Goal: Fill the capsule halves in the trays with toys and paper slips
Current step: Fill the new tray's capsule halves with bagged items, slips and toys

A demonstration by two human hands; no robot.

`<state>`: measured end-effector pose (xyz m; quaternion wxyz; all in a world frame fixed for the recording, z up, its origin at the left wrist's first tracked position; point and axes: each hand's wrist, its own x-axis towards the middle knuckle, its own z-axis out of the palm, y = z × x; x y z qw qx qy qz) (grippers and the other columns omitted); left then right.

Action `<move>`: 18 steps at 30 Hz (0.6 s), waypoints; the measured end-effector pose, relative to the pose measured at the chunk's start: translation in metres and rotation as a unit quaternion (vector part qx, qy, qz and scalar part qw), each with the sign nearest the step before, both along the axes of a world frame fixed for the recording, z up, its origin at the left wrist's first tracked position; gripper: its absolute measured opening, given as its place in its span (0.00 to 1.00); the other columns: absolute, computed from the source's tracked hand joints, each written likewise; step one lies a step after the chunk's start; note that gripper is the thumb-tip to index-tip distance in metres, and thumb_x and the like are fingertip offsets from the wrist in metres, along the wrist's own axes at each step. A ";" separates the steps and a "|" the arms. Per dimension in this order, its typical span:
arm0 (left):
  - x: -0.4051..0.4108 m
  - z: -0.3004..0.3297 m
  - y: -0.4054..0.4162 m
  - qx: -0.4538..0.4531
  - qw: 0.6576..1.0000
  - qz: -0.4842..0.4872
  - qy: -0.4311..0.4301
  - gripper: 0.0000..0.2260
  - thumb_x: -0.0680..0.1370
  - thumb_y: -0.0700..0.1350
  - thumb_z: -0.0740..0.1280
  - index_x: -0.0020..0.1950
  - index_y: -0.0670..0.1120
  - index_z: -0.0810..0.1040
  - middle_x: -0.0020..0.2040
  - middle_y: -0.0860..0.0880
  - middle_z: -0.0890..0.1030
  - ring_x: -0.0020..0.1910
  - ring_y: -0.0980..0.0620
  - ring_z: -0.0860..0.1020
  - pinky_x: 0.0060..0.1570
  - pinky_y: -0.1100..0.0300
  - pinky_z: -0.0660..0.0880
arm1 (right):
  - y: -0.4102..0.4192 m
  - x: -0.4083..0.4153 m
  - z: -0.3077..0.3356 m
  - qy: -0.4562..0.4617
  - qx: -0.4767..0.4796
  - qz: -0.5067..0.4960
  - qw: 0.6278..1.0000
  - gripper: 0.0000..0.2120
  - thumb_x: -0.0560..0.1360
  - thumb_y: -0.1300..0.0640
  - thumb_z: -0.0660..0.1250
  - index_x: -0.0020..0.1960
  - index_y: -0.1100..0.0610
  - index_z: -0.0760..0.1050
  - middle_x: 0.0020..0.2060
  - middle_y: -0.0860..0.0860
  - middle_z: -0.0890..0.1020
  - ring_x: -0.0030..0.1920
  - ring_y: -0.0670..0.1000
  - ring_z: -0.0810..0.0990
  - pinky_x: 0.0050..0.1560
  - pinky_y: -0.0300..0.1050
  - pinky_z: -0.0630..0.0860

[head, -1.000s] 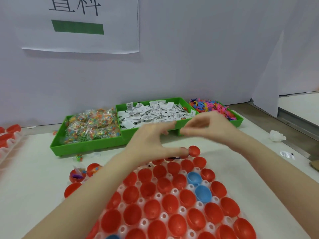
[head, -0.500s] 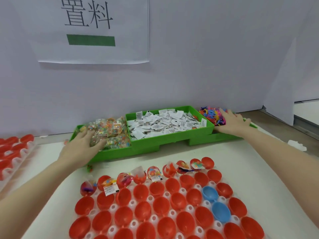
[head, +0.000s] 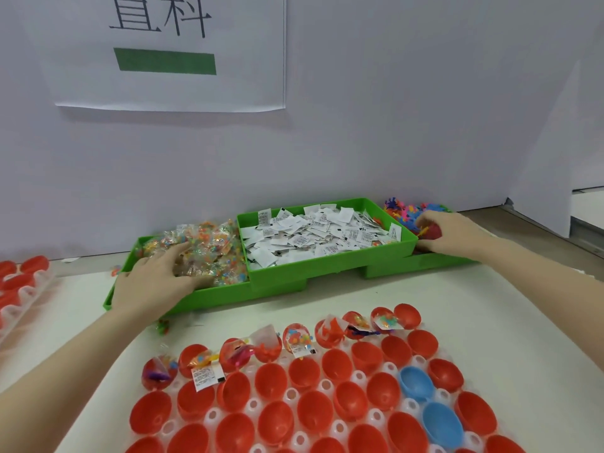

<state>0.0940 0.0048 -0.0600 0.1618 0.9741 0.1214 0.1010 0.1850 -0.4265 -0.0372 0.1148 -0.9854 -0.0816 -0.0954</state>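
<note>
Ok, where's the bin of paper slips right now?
The paper slip bin sits mid-frame at the back against the wall, between the bagged-toy bin on its left and the loose-toy bin on its right.

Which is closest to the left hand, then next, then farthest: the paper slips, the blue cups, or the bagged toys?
1. Bagged toys: under the left hand, in the left bin.
2. Paper slips: middle bin, to its right.
3. Blue cups: in the near tray, far right.

- capsule halves (head: 305,371): glossy smooth plastic
- bins (head: 330,261): matt green plastic
- slips (head: 313,233): white paper
- toy packets (head: 209,253): clear crinkly film
- table (head: 490,322): matt white
</note>
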 end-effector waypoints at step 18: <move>-0.008 -0.007 -0.002 -0.145 0.977 0.009 -0.157 0.12 0.70 0.48 0.74 0.50 0.45 0.82 0.37 0.51 0.77 0.39 0.51 0.72 0.33 0.59 0.64 | 0.007 -0.018 0.024 0.028 0.006 -0.064 0.998 0.11 0.67 0.54 0.75 0.46 0.59 0.83 0.47 0.55 0.84 0.42 0.49 0.75 0.44 0.41 0.68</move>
